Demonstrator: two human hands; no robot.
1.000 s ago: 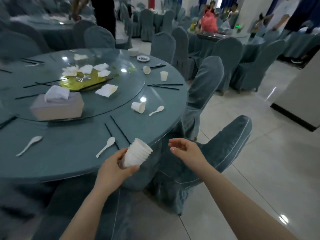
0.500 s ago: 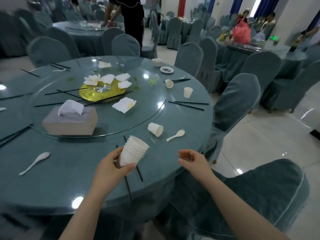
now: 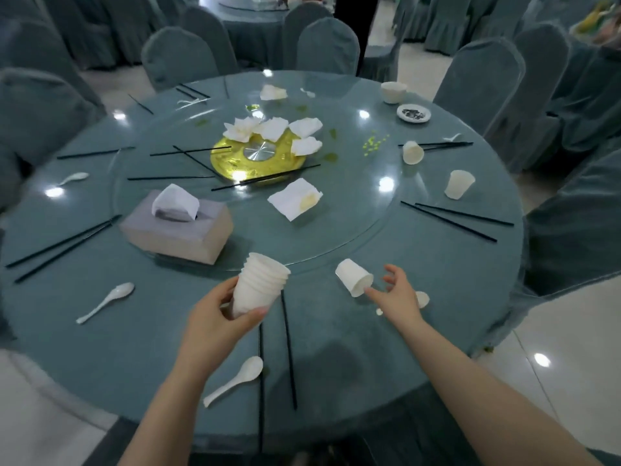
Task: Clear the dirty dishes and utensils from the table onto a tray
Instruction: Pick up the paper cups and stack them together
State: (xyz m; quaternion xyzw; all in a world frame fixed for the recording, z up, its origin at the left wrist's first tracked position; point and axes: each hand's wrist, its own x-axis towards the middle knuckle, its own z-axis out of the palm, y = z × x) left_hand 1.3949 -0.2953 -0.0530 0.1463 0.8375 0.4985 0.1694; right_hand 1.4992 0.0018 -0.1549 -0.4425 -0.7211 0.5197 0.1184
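One round table (image 3: 100,348) with a teal cloth fills the view; a second ago it sat off to the left with floor and chairs in front, now the person stands right at its near edge. Glass turntable (image 3: 353,210) in the middle carries a gold centre disc (image 3: 235,163), a grey tissue box (image 3: 181,230), crumpled napkins and loose black chopsticks.

Changes vs earlier:
- right hand (image 3: 400,294) was idle in the air beside the stack; now it reaches over the cloth, fingers spread and slightly curled, holding nothing
- left hand (image 3: 215,317) same job as before: grips the stack of white cups (image 3: 260,285), fingers wrapped around its lower part, stack tilted, rims pointing up and right

Task items relative to hands:
- tipped white cup (image 3: 354,276) lies on its side on the cloth just outside the turntable rim, mouth facing the right hand; fingertips are just beside its rim, can't tell if touching
- white spoon (image 3: 421,299) mostly hidden behind the right hand
- another white spoon (image 3: 235,380) on the cloth below the left wrist, next to a pair of chopsticks (image 3: 289,351)
- third spoon (image 3: 107,301) to the left of the left hand, apart from it
- far right: one cup on its side (image 3: 412,152), one upright cup (image 3: 458,184), a bowl (image 3: 393,91) and small saucer (image 3: 414,113), all well out of reach of both hands

Tray not in view.
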